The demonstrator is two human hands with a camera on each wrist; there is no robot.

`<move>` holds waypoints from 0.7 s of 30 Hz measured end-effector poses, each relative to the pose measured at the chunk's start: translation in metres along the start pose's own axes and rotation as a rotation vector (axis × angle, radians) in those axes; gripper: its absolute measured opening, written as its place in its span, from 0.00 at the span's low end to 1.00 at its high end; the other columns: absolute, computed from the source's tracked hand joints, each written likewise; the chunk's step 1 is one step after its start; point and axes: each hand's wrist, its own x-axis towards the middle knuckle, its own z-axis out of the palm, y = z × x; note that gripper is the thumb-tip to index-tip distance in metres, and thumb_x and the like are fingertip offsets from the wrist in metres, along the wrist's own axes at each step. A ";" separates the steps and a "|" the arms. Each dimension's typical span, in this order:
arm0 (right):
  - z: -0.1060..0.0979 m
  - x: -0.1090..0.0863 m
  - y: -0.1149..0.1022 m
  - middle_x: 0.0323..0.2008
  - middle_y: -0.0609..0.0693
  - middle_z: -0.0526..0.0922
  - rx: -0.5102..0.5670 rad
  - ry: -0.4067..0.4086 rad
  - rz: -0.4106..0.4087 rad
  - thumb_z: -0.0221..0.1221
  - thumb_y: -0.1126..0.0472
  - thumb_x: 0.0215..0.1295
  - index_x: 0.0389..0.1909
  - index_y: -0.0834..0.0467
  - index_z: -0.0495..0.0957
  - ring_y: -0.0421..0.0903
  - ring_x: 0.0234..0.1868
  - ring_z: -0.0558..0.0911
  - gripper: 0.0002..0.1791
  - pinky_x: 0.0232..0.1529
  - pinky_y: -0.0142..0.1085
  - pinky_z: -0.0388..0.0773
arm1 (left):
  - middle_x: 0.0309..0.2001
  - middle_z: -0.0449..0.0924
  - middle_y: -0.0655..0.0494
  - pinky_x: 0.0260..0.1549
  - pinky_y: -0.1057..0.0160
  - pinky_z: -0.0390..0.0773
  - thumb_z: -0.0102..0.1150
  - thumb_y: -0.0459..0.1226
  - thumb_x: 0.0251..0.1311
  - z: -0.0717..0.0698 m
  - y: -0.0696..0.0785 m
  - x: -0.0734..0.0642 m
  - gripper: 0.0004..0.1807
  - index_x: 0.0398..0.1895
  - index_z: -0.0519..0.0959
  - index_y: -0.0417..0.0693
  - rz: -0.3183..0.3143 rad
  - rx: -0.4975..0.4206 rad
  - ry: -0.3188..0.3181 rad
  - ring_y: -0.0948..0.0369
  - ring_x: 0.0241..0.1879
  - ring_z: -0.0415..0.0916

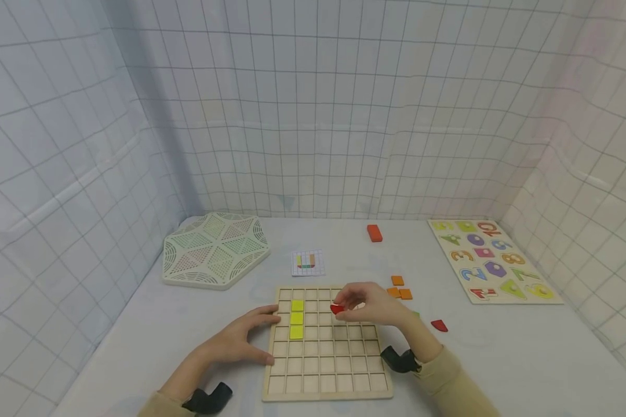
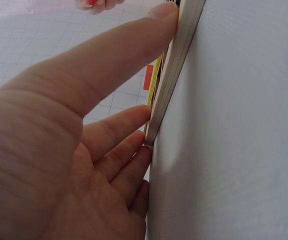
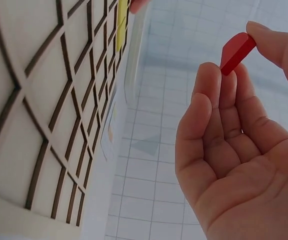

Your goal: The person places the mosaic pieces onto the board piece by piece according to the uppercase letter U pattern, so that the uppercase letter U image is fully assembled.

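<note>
A wooden grid board (image 1: 326,399) lies on the table, with three yellow square tiles (image 1: 297,318) in a column in its left part. My left hand (image 1: 235,341) rests against the board's left edge, thumb and fingertips touching the rim. In the left wrist view the fingers (image 2: 121,122) are extended along that edge. Over the upper right part of the board, my right hand (image 1: 370,304) pinches a red quarter-circle piece (image 3: 236,52) between thumb and fingertips. The piece hangs above the grid cells.
Behind the board lies a small pattern card (image 1: 318,263). Orange square tiles (image 1: 406,294), a red piece (image 1: 439,325) and a partly hidden green piece (image 1: 416,314) lie right of it. Farther off are a red block (image 1: 374,233), a number puzzle (image 1: 492,260) and a white hexagonal board (image 1: 214,249).
</note>
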 end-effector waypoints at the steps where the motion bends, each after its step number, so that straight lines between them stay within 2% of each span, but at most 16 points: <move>1: 0.002 0.002 -0.001 0.35 0.46 0.82 -0.003 -0.003 -0.013 0.67 0.58 0.56 0.38 0.56 0.80 0.42 0.33 0.80 0.10 0.40 0.36 0.80 | 0.71 0.55 0.51 0.63 0.37 0.47 0.73 0.52 0.41 0.000 0.000 0.000 0.41 0.62 0.71 0.51 0.003 0.000 0.000 0.43 0.70 0.46; 6: 0.010 0.011 -0.006 0.35 0.47 0.82 0.002 -0.018 -0.036 0.66 0.60 0.56 0.38 0.58 0.80 0.40 0.33 0.80 0.11 0.40 0.35 0.80 | 0.70 0.55 0.52 0.63 0.36 0.47 0.73 0.51 0.41 0.000 0.002 0.000 0.40 0.61 0.71 0.53 0.008 -0.010 -0.001 0.44 0.70 0.47; 13: 0.023 0.023 -0.014 0.35 0.41 0.82 0.004 -0.055 0.032 0.67 0.57 0.55 0.38 0.53 0.80 0.39 0.34 0.80 0.11 0.42 0.37 0.80 | 0.70 0.55 0.53 0.63 0.36 0.48 0.73 0.50 0.41 0.000 0.001 0.001 0.40 0.61 0.71 0.53 0.000 -0.007 -0.004 0.44 0.70 0.47; 21: 0.036 0.033 -0.019 0.36 0.40 0.81 0.003 -0.098 0.043 0.67 0.57 0.55 0.39 0.53 0.80 0.38 0.36 0.80 0.11 0.43 0.32 0.78 | 0.70 0.55 0.53 0.63 0.37 0.48 0.72 0.52 0.41 0.001 -0.001 0.002 0.40 0.61 0.71 0.53 -0.014 0.002 -0.004 0.46 0.70 0.47</move>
